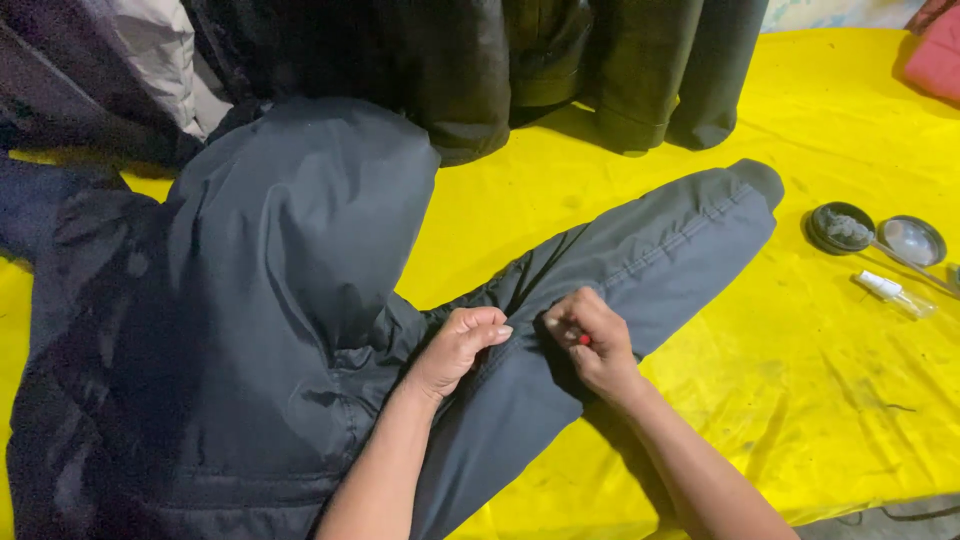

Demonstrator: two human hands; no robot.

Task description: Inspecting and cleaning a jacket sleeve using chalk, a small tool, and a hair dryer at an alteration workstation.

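A dark grey jacket lies spread on a yellow table cover, its hood up at the top and one sleeve stretched out to the right. My left hand pinches the fabric where the sleeve meets the body. Right beside it, my right hand is closed around a small red-handled tool pressed against the same seam. Only the tool's red tip shows.
More dark garments are heaped along the far edge. At the right stand two small round dishes, a thin stick across them and a small clear bottle. A pink cloth sits in the top right corner.
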